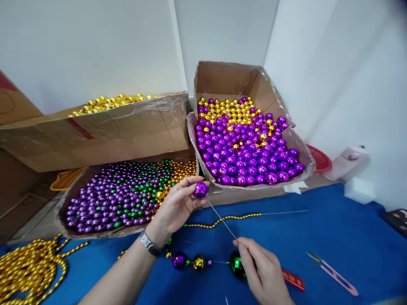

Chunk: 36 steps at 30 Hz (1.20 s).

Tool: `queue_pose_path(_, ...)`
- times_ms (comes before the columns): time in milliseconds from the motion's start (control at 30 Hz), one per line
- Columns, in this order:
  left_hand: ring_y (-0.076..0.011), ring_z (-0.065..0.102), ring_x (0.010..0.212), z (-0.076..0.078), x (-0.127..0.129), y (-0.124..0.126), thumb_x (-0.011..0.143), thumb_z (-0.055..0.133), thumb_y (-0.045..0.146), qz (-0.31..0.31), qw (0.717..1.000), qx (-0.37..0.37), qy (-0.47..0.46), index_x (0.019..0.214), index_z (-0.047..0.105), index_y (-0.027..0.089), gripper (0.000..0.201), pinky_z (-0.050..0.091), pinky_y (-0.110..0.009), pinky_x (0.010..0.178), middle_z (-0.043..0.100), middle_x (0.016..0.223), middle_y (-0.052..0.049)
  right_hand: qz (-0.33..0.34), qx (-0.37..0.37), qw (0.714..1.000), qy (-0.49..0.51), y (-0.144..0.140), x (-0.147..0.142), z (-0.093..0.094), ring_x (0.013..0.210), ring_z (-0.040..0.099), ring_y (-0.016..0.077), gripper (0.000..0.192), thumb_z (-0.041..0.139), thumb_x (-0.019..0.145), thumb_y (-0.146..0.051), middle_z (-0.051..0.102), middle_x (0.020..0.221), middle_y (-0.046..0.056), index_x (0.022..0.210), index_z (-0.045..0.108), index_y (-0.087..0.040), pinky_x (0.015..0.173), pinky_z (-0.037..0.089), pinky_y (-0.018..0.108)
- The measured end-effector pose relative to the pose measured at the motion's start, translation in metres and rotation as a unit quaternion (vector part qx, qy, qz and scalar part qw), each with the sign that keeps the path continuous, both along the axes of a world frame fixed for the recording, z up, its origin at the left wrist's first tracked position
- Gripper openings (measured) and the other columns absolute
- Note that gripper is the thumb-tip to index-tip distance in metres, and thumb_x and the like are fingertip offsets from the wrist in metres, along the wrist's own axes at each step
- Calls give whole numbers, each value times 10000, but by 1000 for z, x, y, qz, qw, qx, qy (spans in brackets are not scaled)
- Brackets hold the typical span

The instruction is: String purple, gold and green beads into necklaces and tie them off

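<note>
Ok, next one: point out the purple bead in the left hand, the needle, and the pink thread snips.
purple bead (200, 189), head view, on its shiny front face.
needle (222, 221), head view, midway along the thin shaft.
pink thread snips (337, 278), head view, on the pink handle.

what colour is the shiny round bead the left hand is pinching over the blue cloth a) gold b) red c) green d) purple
d: the left hand pinches a shiny purple round bead at its fingertips, with the thin needle held by the right hand meeting it.
</note>
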<state>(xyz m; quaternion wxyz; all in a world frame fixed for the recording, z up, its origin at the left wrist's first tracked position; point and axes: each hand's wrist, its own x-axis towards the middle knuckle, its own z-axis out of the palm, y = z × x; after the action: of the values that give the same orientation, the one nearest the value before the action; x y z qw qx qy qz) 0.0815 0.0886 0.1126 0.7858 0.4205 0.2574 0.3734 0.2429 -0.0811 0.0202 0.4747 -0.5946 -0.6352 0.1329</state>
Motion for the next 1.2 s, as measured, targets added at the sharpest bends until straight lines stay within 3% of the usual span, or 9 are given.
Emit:
queue_pose_path(267, -154, 647, 800, -18, -15, -10, 833, 572, 178, 6, 999, -54, 4, 1035, 641, 125, 221, 556, -231, 665, 665, 1065, -124, -5, -1, 999, -37, -1, -3, -2, 821, 671, 148, 189, 426, 928, -175, 691, 897, 49, 1019, 590, -200, 733, 531, 232)
queue_pose_path(633, -169, 649, 868, -11, -27, -6, 800, 613, 125, 65, 998, 7, 10, 1024, 634, 122, 225, 554, -289, 774, 673, 973, -82, -4, -23, 999, -47, -4, -5, 9, 845, 675, 160, 206, 423, 932, -209, 701, 922, 56, 992, 619, -184, 738, 534, 247)
queue_pose_path(767, -186, 653, 913, -14, -30, -10, 797, 596, 105, 75, 997, -23, -17, 944, 614, 131, 151, 521, -340, 876, 679, 942, -75, 13, -26, 998, -51, -4, -10, 5, 823, 671, 155, 203, 422, 929, -188, 699, 910, 60, 1000, 612, -179, 733, 529, 253)
queue_pose_path(933, -189, 657, 931, -19, -23, -21, 797, 587, 95, 111, 991, -75, -28, 985, 611, 134, 194, 517, -320, 898, 664, 914, -47, 26, -14, 995, -92, -4, -14, -3, 774, 674, 159, 223, 401, 930, -179, 694, 844, 58, 1000, 612, -183, 726, 536, 260)
queue_pose_path(1200, -217, 639, 990, -22, -16, -27, 774, 639, 114, 145, 986, -74, -34, 906, 605, 144, 139, 515, -362, 904, 656, 914, -37, 26, -9, 994, -103, -4, -16, -2, 768, 673, 172, 215, 403, 923, -161, 663, 746, 43, 964, 613, -183, 719, 531, 262)
